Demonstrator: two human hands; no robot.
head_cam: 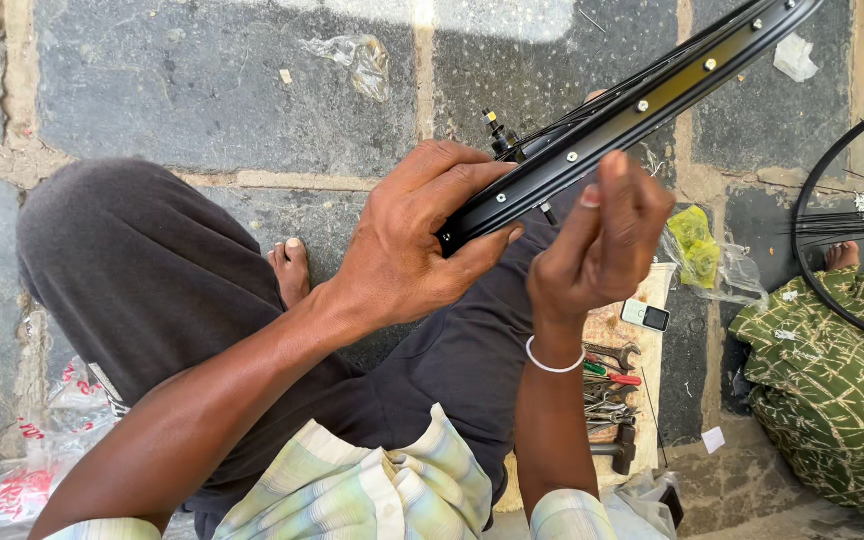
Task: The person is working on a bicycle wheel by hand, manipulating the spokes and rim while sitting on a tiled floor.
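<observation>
The left hand [407, 245] wraps around the near end of a black bicycle rim [622, 110], thumb on the inner face and fingers curled under the outer edge, so the rim is held firmly. The rim rises from that grip toward the upper right, its inner face dotted with small metal nipples and thin spokes running alongside. The right hand [602, 240] sits just beside the rim with fingers bunched together against its edge; whether they pinch anything small cannot be told. A white bangle [552, 362] circles that wrist. Below lie assorted hand tools [607, 395] on a board on the stone floor [222, 90]. At right, another person's green patterned garment [832, 380] and a 2nd wheel [832, 220] show.
</observation>
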